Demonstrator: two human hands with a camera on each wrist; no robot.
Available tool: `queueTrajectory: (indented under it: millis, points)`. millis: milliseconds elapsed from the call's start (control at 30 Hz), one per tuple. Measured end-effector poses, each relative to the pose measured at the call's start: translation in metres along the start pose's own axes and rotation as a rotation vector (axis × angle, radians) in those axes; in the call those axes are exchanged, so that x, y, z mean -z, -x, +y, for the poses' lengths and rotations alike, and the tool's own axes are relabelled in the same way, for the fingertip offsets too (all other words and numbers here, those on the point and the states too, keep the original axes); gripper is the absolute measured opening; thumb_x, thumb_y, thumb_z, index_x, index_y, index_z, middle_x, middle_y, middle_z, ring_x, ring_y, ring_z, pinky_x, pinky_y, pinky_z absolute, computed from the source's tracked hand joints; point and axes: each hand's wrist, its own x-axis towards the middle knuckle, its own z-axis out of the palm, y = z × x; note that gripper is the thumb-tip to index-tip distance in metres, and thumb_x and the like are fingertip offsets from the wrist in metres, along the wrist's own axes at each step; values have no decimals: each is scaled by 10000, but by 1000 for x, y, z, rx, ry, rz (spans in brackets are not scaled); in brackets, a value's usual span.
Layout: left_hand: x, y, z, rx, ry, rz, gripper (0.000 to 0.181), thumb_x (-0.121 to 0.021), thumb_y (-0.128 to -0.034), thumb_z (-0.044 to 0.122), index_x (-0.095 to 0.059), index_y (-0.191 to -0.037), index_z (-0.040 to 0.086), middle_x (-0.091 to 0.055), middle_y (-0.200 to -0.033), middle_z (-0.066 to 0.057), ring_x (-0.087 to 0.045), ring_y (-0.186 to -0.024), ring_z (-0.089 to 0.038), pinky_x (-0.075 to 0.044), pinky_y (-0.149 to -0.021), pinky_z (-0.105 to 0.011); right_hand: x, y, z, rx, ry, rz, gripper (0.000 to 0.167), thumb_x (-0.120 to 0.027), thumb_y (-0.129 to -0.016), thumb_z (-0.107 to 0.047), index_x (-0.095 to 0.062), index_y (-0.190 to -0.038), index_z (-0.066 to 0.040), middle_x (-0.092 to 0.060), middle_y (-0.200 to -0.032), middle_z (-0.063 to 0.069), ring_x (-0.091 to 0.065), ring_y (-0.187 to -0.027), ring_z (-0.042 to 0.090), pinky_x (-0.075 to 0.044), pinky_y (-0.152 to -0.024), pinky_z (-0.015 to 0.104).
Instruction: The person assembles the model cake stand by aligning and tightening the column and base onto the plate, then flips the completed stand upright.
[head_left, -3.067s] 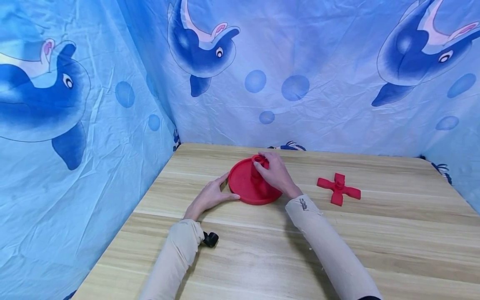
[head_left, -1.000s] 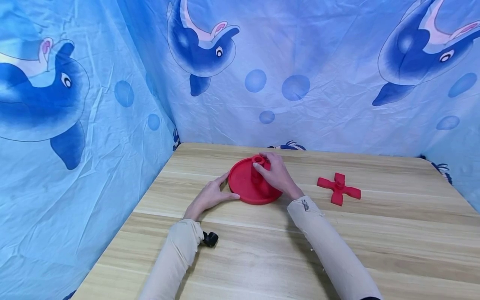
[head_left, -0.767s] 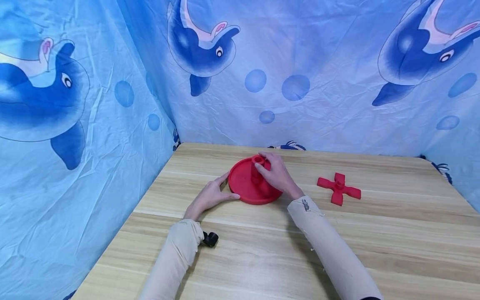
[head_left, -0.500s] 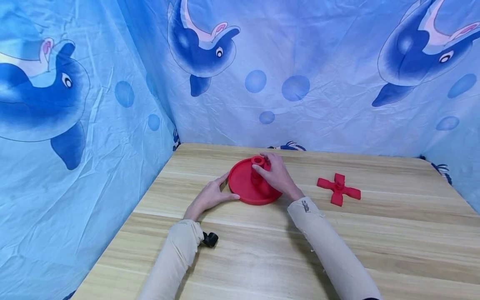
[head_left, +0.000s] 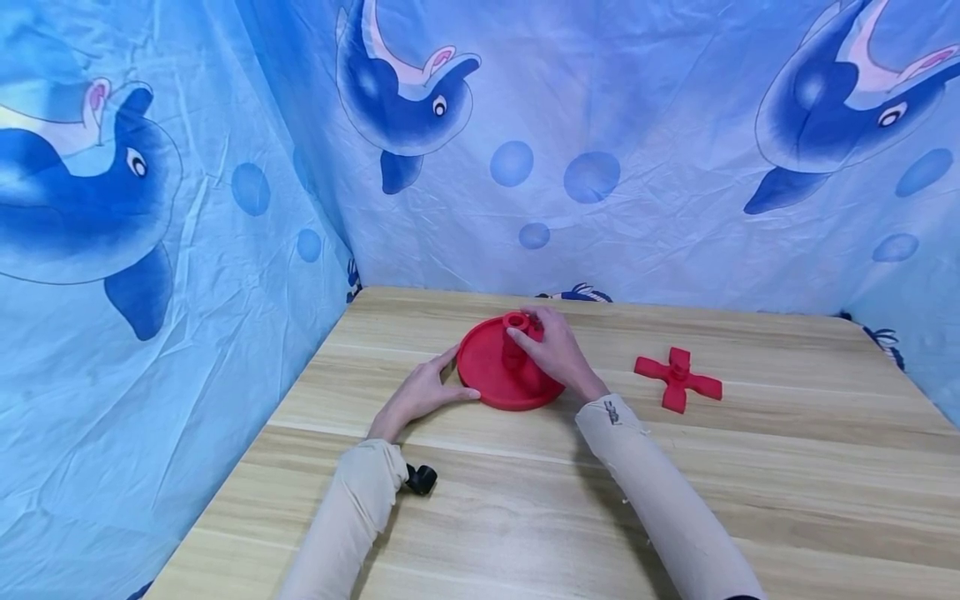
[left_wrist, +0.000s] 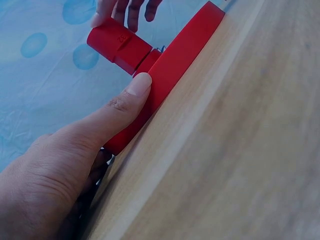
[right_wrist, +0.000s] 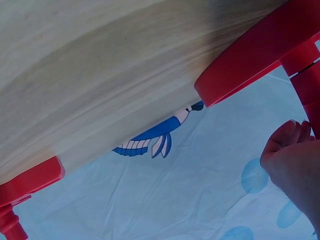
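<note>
In the head view a round red tray [head_left: 487, 375] with a raised rim lies on the table. My left hand [head_left: 422, 393] holds its left edge between thumb and fingers; the thumb [left_wrist: 139, 86] presses the rim's side in the left wrist view. An upright red cylinder [head_left: 515, 346], hollow at the top, stands at the tray's middle on a short red stub [left_wrist: 148, 62], a thin dark line between them. My right hand [head_left: 557, 350] grips the cylinder near its top, thumb on the near side. Its far fingers are partly hidden in the head view.
A red four-armed cross piece [head_left: 677, 380] with a central peg lies to the right of the tray. A black device [head_left: 422, 479] sits by the left cuff. Blue dolphin-printed cloth [head_left: 555, 100] hangs behind the wooden table [head_left: 787, 467] and at its sides.
My right hand and cuff have shifted very slightly since the earliest frame, with small changes in the thumb's place on the cylinder. The left hand, tray and cross piece stay put.
</note>
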Motion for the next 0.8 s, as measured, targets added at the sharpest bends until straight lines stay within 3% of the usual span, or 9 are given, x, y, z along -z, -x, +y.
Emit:
queueTrajectory:
  millis: [167, 400, 600, 800]
  points:
    - [0, 0, 0, -2, 1, 5, 1065, -829, -802, 611, -307, -1648, 230, -384, -1632, -62, -352, -1488, -288, -344, -1174, -528, 0, 0, 2, -3, 6, -1, 553, -725, -987, -236, -540, -1459, -16, -547, -1387, 177, -480, -1299, 336, -526, -1005, 514]
    - [-1, 0, 0, -3, -7, 6, 1055, -827, -805, 609, -311, -1648, 239, -393, -1627, -64, -363, -1481, -288, -352, -1171, -522, -1, -1, 5, 52, 13, -12, 538, -709, -991, -179, -531, -1461, 15, -565, -1371, 193, -503, -1289, 342, -509, -1028, 506]
    - [-1, 0, -1, 0, -9, 6, 1062, -826, -801, 618, -313, -1647, 234, -391, -1628, -64, -358, -1486, -287, -347, -1174, -521, -3, 0, 3, -3, 3, 0, 604, -747, -971, -249, -512, -1473, -8, -556, -1359, 176, -510, -1264, 325, -532, -996, 495]
    - [-1, -1, -1, -1, -6, 3, 1065, -827, -801, 618, -309, -1648, 235, -384, -1632, -54, -350, -1491, -279, -343, -1177, -516, -2, -1, 4, 27, 18, -7, 596, -714, -988, -219, -497, -1499, -5, -545, -1401, 188, -463, -1326, 346, -515, -1021, 520]
